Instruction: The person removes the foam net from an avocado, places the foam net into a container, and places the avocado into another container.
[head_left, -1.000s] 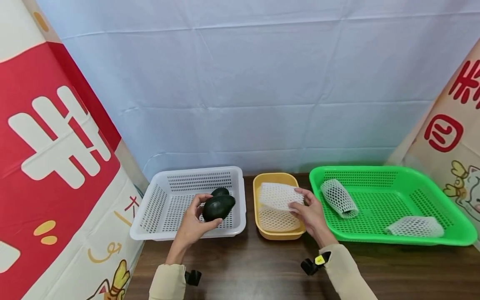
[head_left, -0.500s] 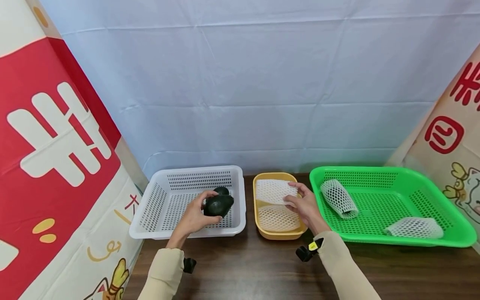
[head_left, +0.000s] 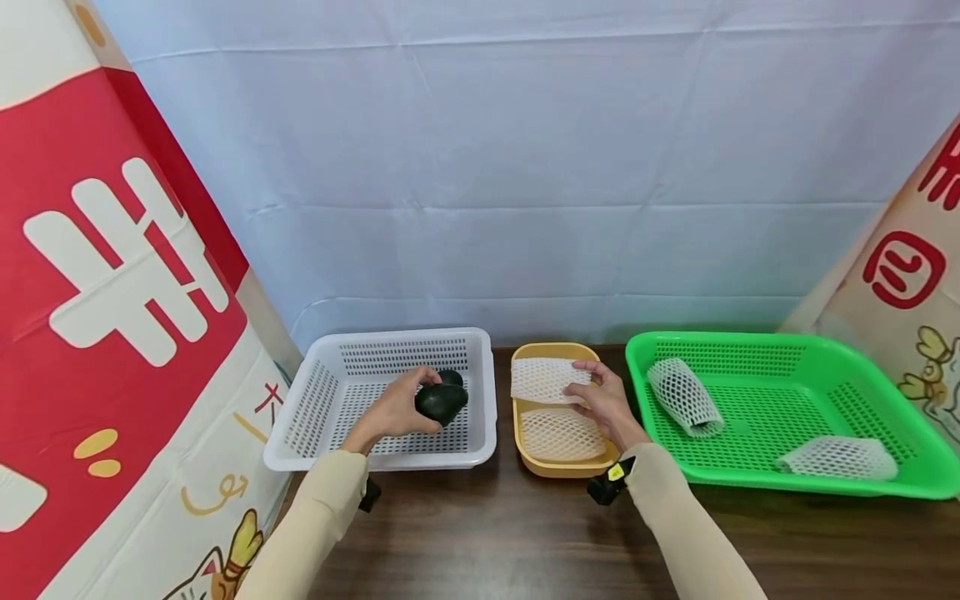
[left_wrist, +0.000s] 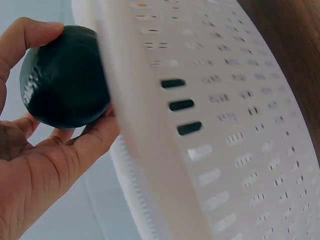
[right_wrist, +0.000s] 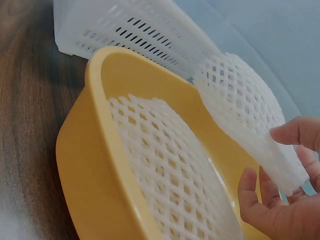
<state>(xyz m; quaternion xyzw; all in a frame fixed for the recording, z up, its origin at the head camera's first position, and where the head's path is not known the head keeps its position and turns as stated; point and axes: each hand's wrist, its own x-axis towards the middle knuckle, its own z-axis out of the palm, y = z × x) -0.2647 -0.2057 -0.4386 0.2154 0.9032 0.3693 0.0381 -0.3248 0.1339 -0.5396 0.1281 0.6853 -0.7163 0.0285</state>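
My left hand [head_left: 396,407] grips a dark green avocado [head_left: 442,404] between thumb and fingers, over the right side of the white basket [head_left: 279,442]. A second avocado [head_left: 452,377] shows partly behind it. In the left wrist view the held avocado [left_wrist: 65,77] sits at the basket's rim, fingers around it. My right hand [head_left: 604,402] pinches one end of a white foam net sleeve [head_left: 542,380] above the yellow bin [head_left: 562,472]. Another foam net sleeve [right_wrist: 165,160] lies flat inside the bin, beneath the held one.
A green basket [head_left: 765,482] stands at the right. In it lie two net-wrapped items, one near its left wall [head_left: 684,397] and one at the front right [head_left: 840,458]. All containers rest on a dark wooden table [head_left: 495,533], with a pale cloth [head_left: 480,167] hanging behind.
The right hand has drawn the foam net sleeve slightly left and back over the bin, uncovering more of the sleeve below. The left hand keeps its avocado, now slightly further back over the basket.
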